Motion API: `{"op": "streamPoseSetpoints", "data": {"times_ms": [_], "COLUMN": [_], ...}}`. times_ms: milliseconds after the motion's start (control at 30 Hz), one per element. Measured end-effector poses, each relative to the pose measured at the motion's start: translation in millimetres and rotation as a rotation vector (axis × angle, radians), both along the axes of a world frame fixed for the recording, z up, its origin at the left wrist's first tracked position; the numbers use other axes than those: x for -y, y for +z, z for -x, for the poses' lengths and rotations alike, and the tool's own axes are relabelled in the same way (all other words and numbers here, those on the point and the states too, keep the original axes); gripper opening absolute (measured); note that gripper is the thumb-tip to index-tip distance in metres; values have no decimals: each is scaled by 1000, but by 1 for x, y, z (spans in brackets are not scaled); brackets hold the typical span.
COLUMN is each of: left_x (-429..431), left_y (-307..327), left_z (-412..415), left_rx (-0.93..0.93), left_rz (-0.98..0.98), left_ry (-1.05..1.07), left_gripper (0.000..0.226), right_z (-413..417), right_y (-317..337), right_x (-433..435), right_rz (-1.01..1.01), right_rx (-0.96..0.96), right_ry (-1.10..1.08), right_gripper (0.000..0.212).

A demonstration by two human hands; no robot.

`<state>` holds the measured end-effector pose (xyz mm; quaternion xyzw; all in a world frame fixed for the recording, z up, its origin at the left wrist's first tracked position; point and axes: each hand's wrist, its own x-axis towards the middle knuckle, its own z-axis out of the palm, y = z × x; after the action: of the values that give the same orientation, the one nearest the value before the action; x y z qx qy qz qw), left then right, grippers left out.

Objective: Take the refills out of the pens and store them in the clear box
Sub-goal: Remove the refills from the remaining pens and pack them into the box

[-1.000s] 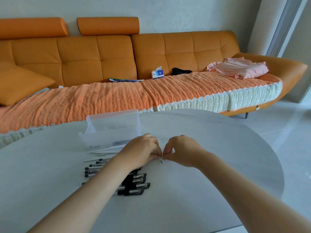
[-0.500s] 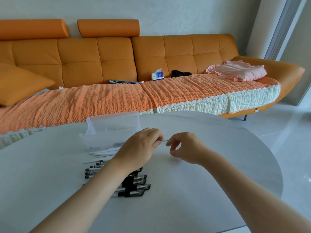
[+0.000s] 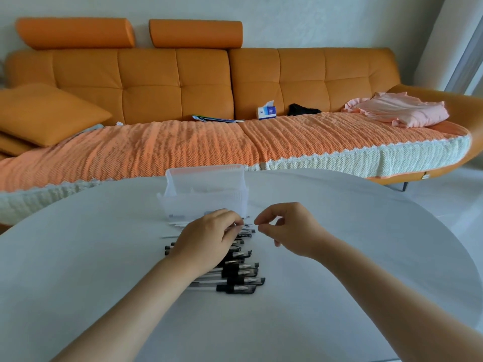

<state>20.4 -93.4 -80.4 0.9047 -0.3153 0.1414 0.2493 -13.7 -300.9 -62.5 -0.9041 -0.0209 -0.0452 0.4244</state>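
hands curled over the pen row

the left hand (image 3: 209,237) covers the far end of the black pens (image 3: 240,282) lined up on the white bench (image 3: 339,231), its fingers (image 3: 230,218) curled down; whether they grip one i cannot tell. the right hand (image 3: 287,228) hangs just beside it, thumb and forefinger tips together, anything between them too small to see. loose refills (image 3: 179,224) lie left of the fingers, in front of the clear box (image 3: 206,197).
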Motion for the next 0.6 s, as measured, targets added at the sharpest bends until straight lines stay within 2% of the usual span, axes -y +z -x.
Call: {"op": "streamPoseSetpoints", "data": {"times_ms": [300,600], "left_x": [-4,-3], "left_y": [3,2], "left_z": [2,3], "left_rx": [-27,-81], "left_rz": [27,48], "left_ry": [16,-12], "left_gripper": [11,8], "right_z": [5,5], "right_y": [5,0], "right_x": [-15,-21], "right_rz": [-83,-70], "right_rx": [25,25], "right_ry": [-35,-11], "right_gripper": [8,7]}}
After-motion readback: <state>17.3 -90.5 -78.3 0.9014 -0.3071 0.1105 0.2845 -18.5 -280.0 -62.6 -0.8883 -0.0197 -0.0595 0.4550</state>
